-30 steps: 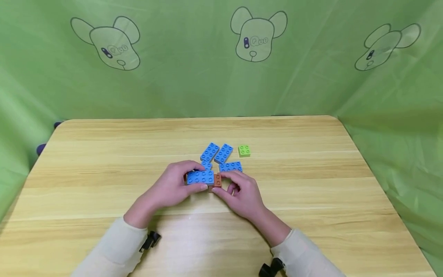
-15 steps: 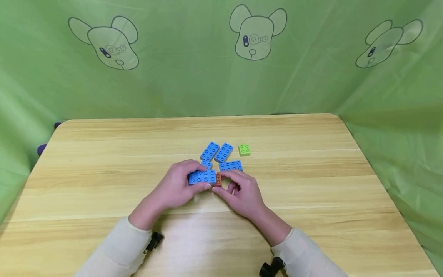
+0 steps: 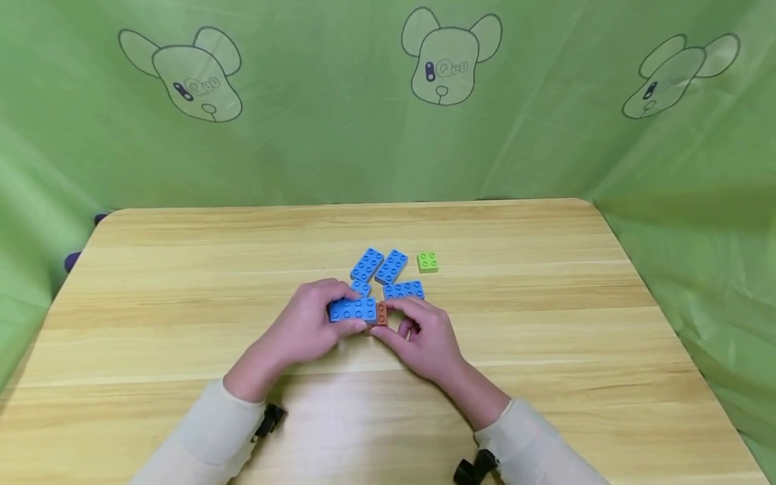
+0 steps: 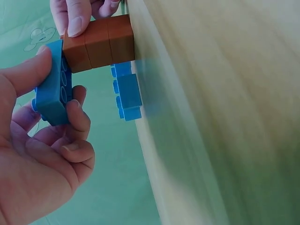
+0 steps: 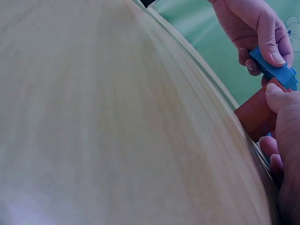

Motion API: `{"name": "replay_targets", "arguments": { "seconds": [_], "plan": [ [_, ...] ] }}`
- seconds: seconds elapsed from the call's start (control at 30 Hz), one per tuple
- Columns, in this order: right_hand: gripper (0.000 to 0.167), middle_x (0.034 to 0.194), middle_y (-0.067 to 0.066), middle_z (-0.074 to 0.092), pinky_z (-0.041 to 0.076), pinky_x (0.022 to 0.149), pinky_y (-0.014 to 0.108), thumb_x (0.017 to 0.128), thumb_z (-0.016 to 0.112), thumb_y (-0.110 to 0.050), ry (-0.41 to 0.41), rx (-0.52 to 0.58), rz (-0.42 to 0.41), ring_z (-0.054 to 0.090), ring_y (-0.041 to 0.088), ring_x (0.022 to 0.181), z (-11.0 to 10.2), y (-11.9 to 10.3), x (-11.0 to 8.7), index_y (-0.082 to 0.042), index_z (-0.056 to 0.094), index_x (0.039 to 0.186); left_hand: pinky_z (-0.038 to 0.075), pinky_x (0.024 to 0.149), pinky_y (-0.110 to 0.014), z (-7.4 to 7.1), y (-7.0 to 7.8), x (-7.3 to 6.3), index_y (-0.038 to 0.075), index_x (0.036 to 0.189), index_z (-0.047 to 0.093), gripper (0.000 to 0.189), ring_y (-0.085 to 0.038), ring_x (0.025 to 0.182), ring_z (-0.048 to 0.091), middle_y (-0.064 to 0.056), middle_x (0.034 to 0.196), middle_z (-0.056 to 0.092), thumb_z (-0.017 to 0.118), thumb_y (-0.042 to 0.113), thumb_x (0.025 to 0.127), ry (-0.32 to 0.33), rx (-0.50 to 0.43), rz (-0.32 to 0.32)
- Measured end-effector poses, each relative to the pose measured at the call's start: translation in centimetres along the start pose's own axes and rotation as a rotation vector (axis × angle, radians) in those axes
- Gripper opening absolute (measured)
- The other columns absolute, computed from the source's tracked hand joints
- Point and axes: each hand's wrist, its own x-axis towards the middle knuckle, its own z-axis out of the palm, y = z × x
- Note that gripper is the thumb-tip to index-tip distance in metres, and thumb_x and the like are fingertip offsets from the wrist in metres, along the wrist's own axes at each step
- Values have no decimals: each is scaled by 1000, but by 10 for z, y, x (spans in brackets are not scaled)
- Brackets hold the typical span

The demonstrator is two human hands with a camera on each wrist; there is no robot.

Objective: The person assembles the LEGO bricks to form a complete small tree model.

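Note:
My left hand (image 3: 309,323) holds a long blue building brick (image 3: 353,310) between thumb and fingers, its studs facing up in the head view. One end of this brick sits right at the top of a stack of brown building bricks (image 4: 98,42), three high in the left wrist view. The stack stands upright on the table, and its top studs show beside the blue brick in the head view. With thumb and index finger, my right hand (image 3: 430,337) pinches the upper part of the stack. The blue brick's far end juts out to the left, away from the stack.
Just beyond my hands lie several more blue bricks, among them a slanted one (image 3: 391,267) and a crosswise one (image 3: 404,290). A small light-green brick (image 3: 427,263) lies to their right. A green curtain (image 3: 339,155) hangs behind the wooden table (image 3: 545,283).
My left hand has shifted the blue brick slightly right over the brown stack, covering a little more of its top. My right hand keeps its pinch in nearly the same place.

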Motion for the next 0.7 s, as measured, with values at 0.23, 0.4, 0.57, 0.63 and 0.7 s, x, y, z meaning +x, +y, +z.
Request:
{"name": "replay_targets", "arguments": {
  "seconds": [0.23, 0.4, 0.57, 0.63, 0.7],
  "plan": [
    [34, 91, -9, 66, 47, 50, 23, 82, 85, -28, 4, 1, -9, 55, 4, 60, 1, 1, 1, -14, 74, 111, 50, 93, -40, 3, -1, 0, 4, 112, 71, 32, -22, 103, 63, -7, 111, 68, 81, 21, 87, -10, 9, -22],
    [33, 91, -8, 66, 47, 50, 23, 83, 85, -27, 3, 8, -4, 55, 5, 60, 0, 0, 1, -14, 74, 110, 48, 96, -40, 9, -6, -3, 6, 118, 69, 36, -20, 109, 61, -4, 116, 67, 81, 23, 87, 11, -76, -43],
    [33, 92, -8, 67, 47, 49, 24, 83, 85, -25, 1, 18, 3, 56, 5, 60, 1, -2, 1, -13, 74, 112, 50, 88, -36, 15, -12, -3, 11, 113, 72, 35, -13, 100, 61, 3, 108, 66, 84, 24, 83, 66, -121, -27],
    [34, 94, -7, 67, 47, 49, 24, 83, 85, -23, -10, 25, 5, 57, 6, 61, 0, -2, 1, -12, 73, 113, 50, 84, -35, 16, -13, -3, 10, 111, 72, 35, -13, 96, 60, 4, 106, 65, 86, 24, 82, 85, -121, -6],
    [38, 99, -3, 68, 47, 49, 25, 82, 85, -17, -31, 49, 15, 58, 8, 62, -2, -1, 0, -11, 71, 117, 50, 83, -35, 16, -13, -3, 10, 110, 73, 35, -12, 95, 60, 4, 105, 65, 87, 23, 80, 99, -124, -2]
  ]
}}
